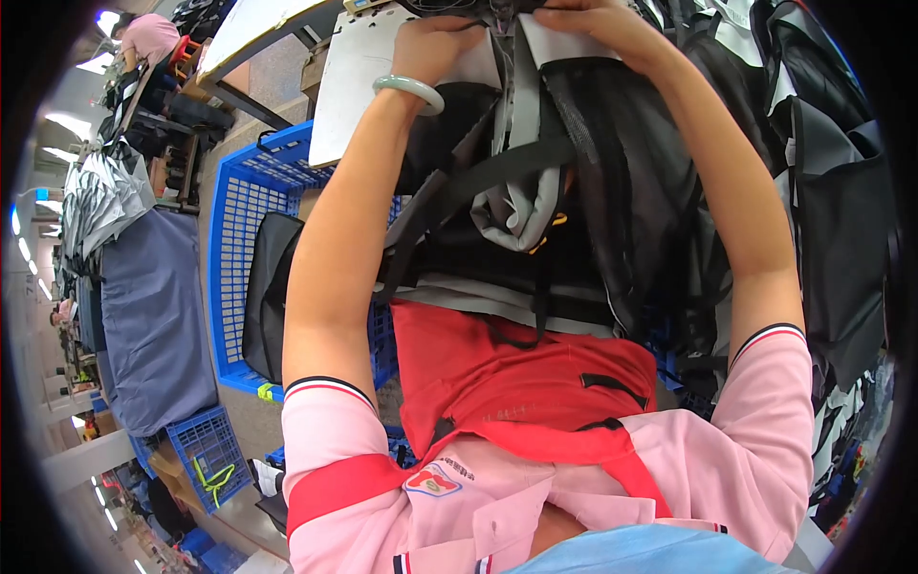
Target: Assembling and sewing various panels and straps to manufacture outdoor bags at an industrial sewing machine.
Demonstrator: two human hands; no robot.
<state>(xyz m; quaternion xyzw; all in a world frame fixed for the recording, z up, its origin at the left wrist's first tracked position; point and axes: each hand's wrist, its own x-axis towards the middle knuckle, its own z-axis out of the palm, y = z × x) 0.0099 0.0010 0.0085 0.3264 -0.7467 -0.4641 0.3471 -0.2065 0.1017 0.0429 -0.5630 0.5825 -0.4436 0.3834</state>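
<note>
At the top of the view, my left hand [435,48], with a pale bangle [409,93] at the wrist, is closed on the edge of a black and grey fabric piece [475,65]. My right hand [602,31] grips another grey-edged part [571,46] of the sewn work, to the right of a grey strip [519,91]. Both sets of fingertips are partly cut off by the frame, close to a dark machine part [497,8]. From there the black fabric and mesh [612,163] hang down to my lap, with a black strap [507,170] crossing them.
Left of my lap stands a blue plastic basket [229,258] holding black fabric. A white tabletop [354,81] lies by my left forearm. Black and grey pieces [841,249] pile up on the right. Farther left are a draped grey-blue stack [158,316] and another person [151,38].
</note>
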